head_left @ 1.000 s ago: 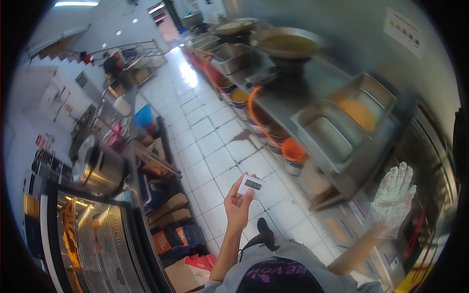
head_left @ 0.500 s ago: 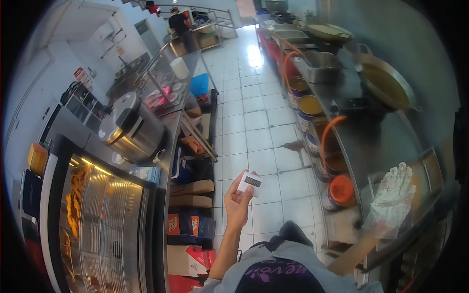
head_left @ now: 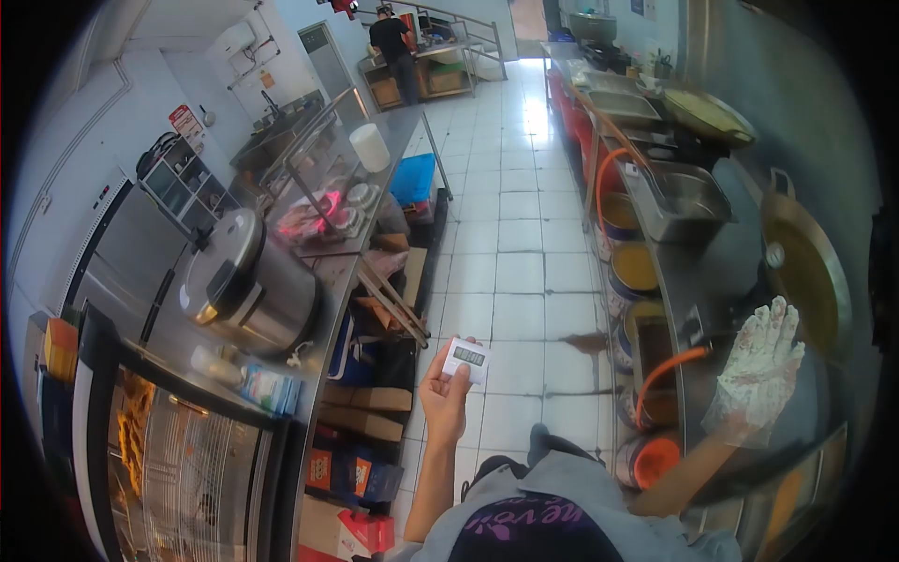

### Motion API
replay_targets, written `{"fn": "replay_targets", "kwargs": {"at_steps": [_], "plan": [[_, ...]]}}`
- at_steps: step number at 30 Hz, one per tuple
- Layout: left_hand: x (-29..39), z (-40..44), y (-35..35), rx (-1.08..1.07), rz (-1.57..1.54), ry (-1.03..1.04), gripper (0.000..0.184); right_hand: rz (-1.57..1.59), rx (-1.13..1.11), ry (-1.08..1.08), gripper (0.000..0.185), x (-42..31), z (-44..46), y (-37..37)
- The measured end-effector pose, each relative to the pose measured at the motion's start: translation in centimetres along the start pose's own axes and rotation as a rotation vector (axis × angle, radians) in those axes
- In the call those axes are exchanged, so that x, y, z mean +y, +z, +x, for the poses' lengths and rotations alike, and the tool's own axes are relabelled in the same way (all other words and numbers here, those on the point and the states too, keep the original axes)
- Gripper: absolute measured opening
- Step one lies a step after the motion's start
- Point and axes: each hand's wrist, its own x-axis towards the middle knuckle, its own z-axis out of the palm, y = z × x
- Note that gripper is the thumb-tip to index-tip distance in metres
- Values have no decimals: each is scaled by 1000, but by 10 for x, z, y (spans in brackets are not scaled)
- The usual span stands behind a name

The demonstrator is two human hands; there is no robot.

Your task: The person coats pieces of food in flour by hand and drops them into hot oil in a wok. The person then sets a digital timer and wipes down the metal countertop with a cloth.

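Observation:
My left hand [head_left: 443, 397] is closed around a small white digital timer [head_left: 468, 361], thumb on its front just below the display. The digits are too small to read surely. Held out over the right-hand counter, my right hand [head_left: 755, 367] wears a clear plastic glove smeared with a white, floury coating. Its fingers are stretched out and nothing is in them. Beyond that hand, a wide metal pan [head_left: 807, 267] of brownish oil stands on the counter.
At left are a lit glass warmer [head_left: 192, 478] with fried food and a large steel cooker [head_left: 253, 281]. Buckets [head_left: 635, 270] and an orange hose [head_left: 670, 370] line the right counter. A tiled aisle [head_left: 513, 281] runs between, towards a person [head_left: 391, 51] at the back.
My view has moved forward along the aisle and shifted, so the cooker and pan appear nearer. My left hand still grips the timer; my gloved right hand stays outstretched.

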Motion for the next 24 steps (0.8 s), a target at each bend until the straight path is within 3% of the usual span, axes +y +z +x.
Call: {"fn": "replay_targets", "kwargs": {"at_steps": [4,10,24], "plan": [[-10,55,11,66,-141,-9,49,4,-46,42,56,42,65,26],[-35,141,12,124,-116,-19,45,9,-70,49,56,104,124,44],[-75,424,11,-85,-113,-126,43,12,-28,-187,56,233,226,95]]}}
